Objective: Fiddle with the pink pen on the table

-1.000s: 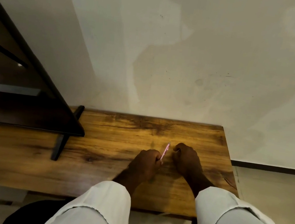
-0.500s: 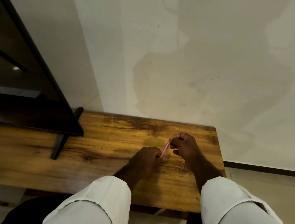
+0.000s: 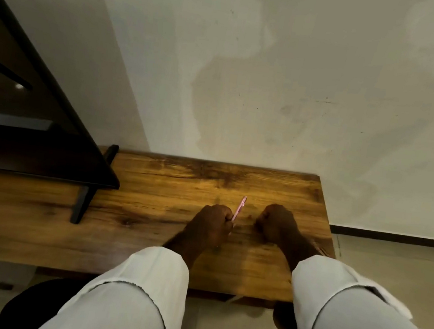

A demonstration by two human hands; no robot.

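Pink, thin, stick-like thing — maybe a pen — pokes up tilted out of the left hand, whose fingers are curled tight round its lower end. It sits over the right half of the brown wooden tabletop. Right hand rests just beside it on the wood, curled into a fist — grasping nothing visible. Black-framed stand sits far left.

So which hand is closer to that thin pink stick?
Left. The left hand grips the pink stick at its lower end; the right hand rests curled on the table, apart from it.
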